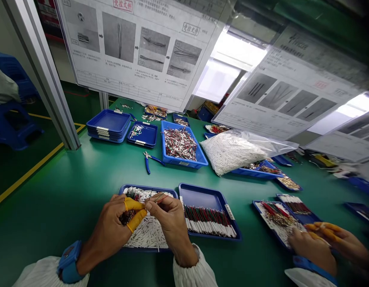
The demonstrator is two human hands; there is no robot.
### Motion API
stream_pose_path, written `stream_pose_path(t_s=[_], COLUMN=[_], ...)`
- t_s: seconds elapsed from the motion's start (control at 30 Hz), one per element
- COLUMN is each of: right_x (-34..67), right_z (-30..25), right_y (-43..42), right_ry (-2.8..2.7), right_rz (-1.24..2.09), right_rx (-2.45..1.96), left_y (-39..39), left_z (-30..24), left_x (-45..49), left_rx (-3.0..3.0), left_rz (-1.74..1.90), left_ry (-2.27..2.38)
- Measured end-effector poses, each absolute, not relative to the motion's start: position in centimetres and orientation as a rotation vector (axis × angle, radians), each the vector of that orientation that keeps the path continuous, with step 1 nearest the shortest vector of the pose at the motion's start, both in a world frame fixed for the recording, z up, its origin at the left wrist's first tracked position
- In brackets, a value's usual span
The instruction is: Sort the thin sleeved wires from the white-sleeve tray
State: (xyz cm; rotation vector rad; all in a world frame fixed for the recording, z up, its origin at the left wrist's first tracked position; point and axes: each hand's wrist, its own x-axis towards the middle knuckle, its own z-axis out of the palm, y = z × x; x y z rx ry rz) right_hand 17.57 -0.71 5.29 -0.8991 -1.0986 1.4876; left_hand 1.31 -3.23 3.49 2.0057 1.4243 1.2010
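My left hand [111,223], with yellow finger cots on thumb and forefinger, is closed in a pinch. A small dark bundle of wired parts [126,217] shows in its curled fingers. Tip to tip with it, my right hand [171,217] is bare and pinches thin wires [160,197], red and green. Both hands are over a blue tray [169,191] of loose short white tubes [151,235], with several dark-wired pieces at its far left. Just right, a second blue tray [199,195] holds a neat row of red, green and black wires with white ends [210,221].
Blue-handled cutters [147,162] lie beyond the trays, near a blue bin [199,162] of wired parts. Stacked trays [108,121] stand far left, a bag of white tubes [232,151] right. A co-worker's hands [313,243] work at the right. Instruction sheets [136,75] hang above.
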Motion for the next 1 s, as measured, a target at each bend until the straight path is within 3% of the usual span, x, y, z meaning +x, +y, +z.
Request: stream_pose_path(t_s=[1.0], right_x=[17.3], right_z=[4.8], right_y=[-1.3], right_ry=[-1.277], right_rz=[1.077], right_rx=[-1.020], left_y=[-2.8], left_z=[3.7], left_x=[1.0], left_rx=[1.946], left_rz=[1.317], left_ry=[1.577])
